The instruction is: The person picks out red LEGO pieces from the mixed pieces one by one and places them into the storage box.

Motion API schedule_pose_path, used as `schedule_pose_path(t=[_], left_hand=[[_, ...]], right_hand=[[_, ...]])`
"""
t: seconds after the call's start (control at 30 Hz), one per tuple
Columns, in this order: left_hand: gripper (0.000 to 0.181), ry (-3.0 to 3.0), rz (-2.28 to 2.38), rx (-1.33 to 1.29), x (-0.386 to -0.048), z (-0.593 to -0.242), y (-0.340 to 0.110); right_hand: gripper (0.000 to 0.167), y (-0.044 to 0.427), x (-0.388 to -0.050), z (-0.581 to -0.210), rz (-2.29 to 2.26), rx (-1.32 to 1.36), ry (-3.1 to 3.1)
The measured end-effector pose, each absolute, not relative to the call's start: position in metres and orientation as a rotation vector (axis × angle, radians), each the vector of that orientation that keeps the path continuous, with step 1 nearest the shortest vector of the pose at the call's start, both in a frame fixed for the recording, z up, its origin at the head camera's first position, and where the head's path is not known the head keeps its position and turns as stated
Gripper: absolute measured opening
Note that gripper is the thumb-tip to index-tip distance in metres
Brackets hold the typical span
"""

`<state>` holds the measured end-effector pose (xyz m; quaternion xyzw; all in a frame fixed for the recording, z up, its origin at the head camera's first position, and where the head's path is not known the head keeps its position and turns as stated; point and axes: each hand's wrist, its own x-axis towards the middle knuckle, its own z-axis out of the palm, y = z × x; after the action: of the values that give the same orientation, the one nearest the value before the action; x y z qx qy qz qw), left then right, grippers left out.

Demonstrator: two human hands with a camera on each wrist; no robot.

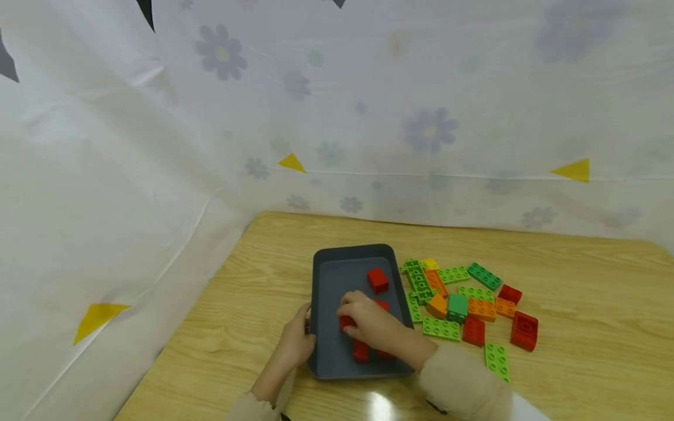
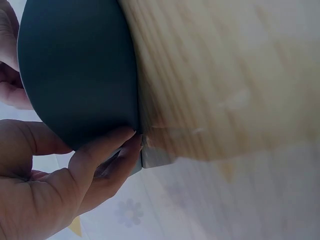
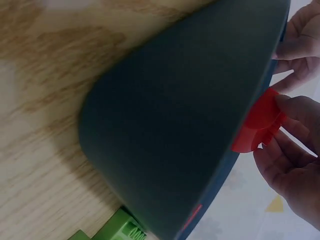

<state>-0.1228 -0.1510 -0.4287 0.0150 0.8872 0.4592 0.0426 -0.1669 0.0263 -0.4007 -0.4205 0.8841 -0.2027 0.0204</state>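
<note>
Steadying the tray point(image 1: 333, 286) with the left hand point(image 1: 296, 341) curled on its edge should help the right hand point(image 1: 375, 323), pinching a red block point(image 3: 257, 122), work softly inside it.

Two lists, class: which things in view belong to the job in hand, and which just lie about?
In the job:
left hand
right hand
dark grey rectangular tray
red plastic bricks inside it

Seemingly lying about:
green plastic bricks
orange plastic bricks
yellow plastic brick
loose red bricks, possibly wanted too
</note>
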Motion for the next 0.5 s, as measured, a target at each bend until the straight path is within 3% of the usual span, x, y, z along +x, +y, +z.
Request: schedule_pose_path(t=[0.5], left_hand=[[0.060, 2.749, 1.381, 0.045, -0.1227, -0.4290, -0.1501]], right_hand=[[0.019, 0.0230, -0.1711, -0.4111, -0.535, -1.248, 2.692]])
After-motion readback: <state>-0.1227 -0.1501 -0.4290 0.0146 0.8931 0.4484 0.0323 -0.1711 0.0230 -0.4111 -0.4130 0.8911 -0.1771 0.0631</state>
